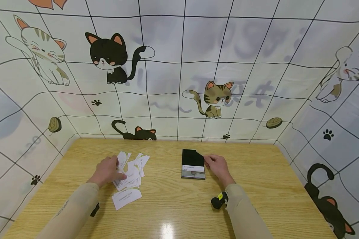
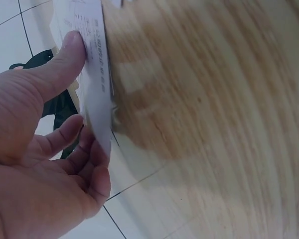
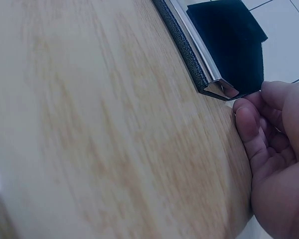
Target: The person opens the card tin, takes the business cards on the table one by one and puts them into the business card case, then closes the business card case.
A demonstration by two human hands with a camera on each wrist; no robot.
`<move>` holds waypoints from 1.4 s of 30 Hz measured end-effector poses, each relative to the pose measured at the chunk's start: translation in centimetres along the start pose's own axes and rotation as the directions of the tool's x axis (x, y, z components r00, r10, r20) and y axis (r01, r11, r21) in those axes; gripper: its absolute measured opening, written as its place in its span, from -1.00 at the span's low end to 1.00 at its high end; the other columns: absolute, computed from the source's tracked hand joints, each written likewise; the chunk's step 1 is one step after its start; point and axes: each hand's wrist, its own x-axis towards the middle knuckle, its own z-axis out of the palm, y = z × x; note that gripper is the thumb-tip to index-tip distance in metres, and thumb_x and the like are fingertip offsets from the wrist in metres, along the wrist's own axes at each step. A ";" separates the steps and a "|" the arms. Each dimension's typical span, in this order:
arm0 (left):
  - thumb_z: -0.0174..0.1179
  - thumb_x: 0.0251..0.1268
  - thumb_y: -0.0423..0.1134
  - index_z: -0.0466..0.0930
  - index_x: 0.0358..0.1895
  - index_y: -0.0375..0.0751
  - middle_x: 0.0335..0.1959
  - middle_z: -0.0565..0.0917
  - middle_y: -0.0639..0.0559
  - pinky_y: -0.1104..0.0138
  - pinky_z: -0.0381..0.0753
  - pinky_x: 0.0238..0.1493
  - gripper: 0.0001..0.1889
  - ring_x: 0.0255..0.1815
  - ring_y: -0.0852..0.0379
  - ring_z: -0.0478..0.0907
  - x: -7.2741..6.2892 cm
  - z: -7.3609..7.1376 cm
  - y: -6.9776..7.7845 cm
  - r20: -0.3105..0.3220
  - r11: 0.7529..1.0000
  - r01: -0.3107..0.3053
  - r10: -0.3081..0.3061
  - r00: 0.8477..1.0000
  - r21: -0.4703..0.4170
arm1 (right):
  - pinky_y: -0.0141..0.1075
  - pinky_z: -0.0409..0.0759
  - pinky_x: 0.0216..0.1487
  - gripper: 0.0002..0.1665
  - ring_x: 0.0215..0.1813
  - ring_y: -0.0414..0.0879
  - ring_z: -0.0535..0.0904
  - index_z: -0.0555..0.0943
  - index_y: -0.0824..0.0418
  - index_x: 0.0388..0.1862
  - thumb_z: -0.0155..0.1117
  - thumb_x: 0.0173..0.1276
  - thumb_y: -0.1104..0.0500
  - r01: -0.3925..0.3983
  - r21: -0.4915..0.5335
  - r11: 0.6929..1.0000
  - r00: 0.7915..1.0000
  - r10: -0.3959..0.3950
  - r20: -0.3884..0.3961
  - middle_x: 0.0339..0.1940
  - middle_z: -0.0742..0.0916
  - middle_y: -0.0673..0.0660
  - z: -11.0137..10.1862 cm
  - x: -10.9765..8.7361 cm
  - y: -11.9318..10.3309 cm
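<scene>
White business cards (image 1: 134, 174) lie in a loose, fanned pile on the left part of the table. My left hand (image 1: 109, 171) grips cards at the pile's left side, thumb on a printed face. In the left wrist view the fingers (image 2: 99, 184) curl at the edge of a card (image 2: 95, 64) standing on its side. A card case (image 1: 192, 175) lies unfolded right of the pile, its black cover (image 1: 191, 157) away from me and a white card in its metal part. With thumb and fingertips, my right hand (image 1: 217, 167) pinches the cover's right edge; the right wrist view shows this hand (image 3: 274, 129) there too.
One card (image 1: 126, 198) lies at the pile's near end. The wooden table (image 1: 173, 205) ends at a cat-print cloth wall (image 1: 167, 76) behind and at both sides. A black wrist camera (image 1: 218, 201) sticks out from the right sleeve.
</scene>
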 end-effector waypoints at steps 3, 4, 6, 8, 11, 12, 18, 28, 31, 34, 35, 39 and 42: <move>0.61 0.03 -0.15 0.46 -0.04 -0.41 -0.22 0.53 -0.20 0.06 0.46 -0.13 -0.41 -0.25 -0.09 0.44 0.0 -0.1 0.0 -0.012 0.999 -0.027 0.027 1.000 -0.044 | -0.30 0.58 -0.23 -0.66 -0.37 -0.13 0.61 0.73 0.28 -0.31 0.21 0.59 0.08 -0.006 0.002 1.000 1.000 0.006 -0.002 -0.43 0.72 0.07 0.0 0.1 0.0; 0.59 0.05 -0.17 0.47 -0.03 -0.40 -0.22 0.53 -0.20 0.08 0.47 -0.15 -0.44 -0.25 -0.08 0.44 -0.1 -0.2 0.0 -0.017 0.998 -0.041 0.040 0.999 -0.055 | -0.30 0.58 -0.23 -0.66 -0.37 -0.13 0.61 0.73 0.28 -0.31 0.21 0.59 0.09 -0.005 0.001 1.000 1.000 0.005 -0.003 -0.43 0.72 0.07 0.1 0.1 0.0; 0.55 0.10 -0.22 0.48 -0.05 -0.40 -0.22 0.53 -0.19 0.10 0.49 -0.17 -0.51 -0.25 -0.07 0.44 -0.1 -0.3 0.0 -0.030 0.995 -0.070 0.068 0.997 -0.067 | -0.30 0.58 -0.23 -0.66 -0.37 -0.13 0.61 0.73 0.28 -0.30 0.21 0.59 0.09 -0.005 0.001 1.000 1.000 0.005 -0.005 -0.43 0.72 0.06 0.1 0.1 0.0; 0.50 0.14 -0.27 0.51 -0.09 -0.38 -0.23 0.54 -0.17 0.11 0.50 -0.16 -0.60 -0.24 -0.05 0.44 0.0 -0.5 0.1 -0.044 0.993 -0.089 0.085 0.995 -0.074 | -0.30 0.58 -0.23 -0.67 -0.37 -0.13 0.61 0.73 0.28 -0.30 0.21 0.59 0.09 -0.004 0.001 1.000 1.000 0.004 -0.007 -0.43 0.72 0.07 0.1 0.0 0.0; 0.42 0.22 -0.36 0.52 -0.16 -0.34 -0.28 0.55 -0.12 0.11 0.49 -0.18 -0.74 -0.26 -0.03 0.44 0.1 -0.9 0.4 -0.059 0.989 -0.126 0.121 0.991 -0.078 | -0.30 0.59 -0.24 -0.68 -0.36 -0.13 0.62 0.73 0.29 -0.28 0.22 0.59 0.10 0.001 -0.002 1.000 1.000 -0.001 -0.005 -0.42 0.73 0.09 0.1 0.0 0.0; 0.39 0.25 -0.38 0.53 -0.18 -0.33 -0.29 0.56 -0.11 0.12 0.49 -0.18 -0.79 -0.27 -0.02 0.45 0.1 -1.2 0.6 -0.062 0.987 -0.140 0.135 0.989 -0.082 | -0.30 0.59 -0.24 -0.68 -0.36 -0.12 0.62 0.74 0.29 -0.28 0.22 0.59 0.10 0.002 -0.003 1.000 1.000 -0.002 -0.004 -0.41 0.73 0.09 0.1 0.0 0.1; 0.28 0.35 -0.41 0.61 -0.27 -0.21 -0.31 0.64 -0.02 0.19 0.50 -0.22 -0.94 -0.27 0.05 0.52 -0.3 -2.8 2.2 -0.061 0.968 -0.203 0.196 0.979 -0.149 | -0.31 0.59 -0.23 -0.68 -0.36 -0.13 0.62 0.74 0.29 -0.27 0.20 0.59 0.10 0.005 -0.013 1.000 1.000 -0.005 -0.003 -0.41 0.73 0.08 0.0 0.0 0.1; 0.28 0.37 -0.40 0.62 -0.29 -0.15 -0.37 0.62 0.05 0.25 0.47 -0.25 -0.92 -0.33 0.11 0.48 -0.4 -3.1 5.5 -0.110 0.939 -0.260 0.240 0.964 -0.226 | -0.28 0.55 -0.20 -0.66 -0.36 -0.11 0.60 0.73 0.27 -0.31 0.20 0.60 0.08 0.007 -0.014 1.000 1.000 -0.007 0.001 -0.43 0.72 0.08 -0.1 0.0 0.0; 0.29 0.37 -0.41 0.63 -0.28 -0.18 -0.37 0.63 0.03 0.25 0.48 -0.24 -0.93 -0.32 0.11 0.48 -0.4 -2.8 6.5 -0.125 0.928 -0.271 0.246 0.961 -0.255 | -0.27 0.54 -0.19 -0.65 -0.36 -0.10 0.59 0.72 0.27 -0.32 0.21 0.59 0.07 0.014 -0.014 1.000 1.000 -0.014 0.004 -0.44 0.72 0.08 -0.1 -0.1 -0.1; 0.30 0.36 -0.42 0.64 -0.28 -0.21 -0.35 0.64 0.01 0.26 0.49 -0.22 -0.94 -0.31 0.11 0.50 -0.4 -2.4 7.3 -0.137 0.920 -0.270 0.239 0.961 -0.286 | -0.27 0.54 -0.18 -0.65 -0.36 -0.09 0.59 0.73 0.26 -0.32 0.20 0.60 0.07 0.015 -0.012 1.000 1.000 -0.015 0.009 -0.43 0.72 0.07 -0.1 -0.1 -0.2; 0.30 0.36 -0.43 0.64 -0.28 -0.22 -0.35 0.65 0.01 0.26 0.49 -0.21 -0.94 -0.30 0.11 0.50 -0.4 -2.3 7.6 -0.140 0.916 -0.267 0.235 0.962 -0.298 | -0.26 0.54 -0.18 -0.65 -0.36 -0.09 0.59 0.73 0.27 -0.32 0.20 0.60 0.07 0.016 -0.009 1.000 1.000 -0.016 0.010 -0.43 0.71 0.07 -0.1 -0.1 -0.2; 0.32 0.36 -0.40 0.65 -0.26 -0.24 -0.34 0.66 0.00 0.28 0.49 -0.24 -0.96 -0.31 0.12 0.51 -0.3 -1.7 8.4 -0.149 0.901 -0.253 0.213 0.966 -0.351 | -0.26 0.54 -0.18 -0.65 -0.35 -0.09 0.59 0.72 0.27 -0.32 0.20 0.60 0.07 0.011 -0.007 1.000 1.000 -0.011 0.010 -0.43 0.71 0.07 -0.2 -0.2 -0.2; 0.33 0.37 -0.39 0.65 -0.23 -0.27 -0.35 0.65 -0.02 0.32 0.51 -0.33 -0.96 -0.35 0.13 0.50 -0.1 -1.1 9.1 -0.150 0.883 -0.245 0.200 0.968 -0.399 | -0.26 0.54 -0.19 -0.65 -0.35 -0.09 0.60 0.72 0.27 -0.32 0.20 0.60 0.08 0.008 -0.004 1.000 1.000 -0.008 0.006 -0.43 0.71 0.08 -0.2 -0.2 -0.2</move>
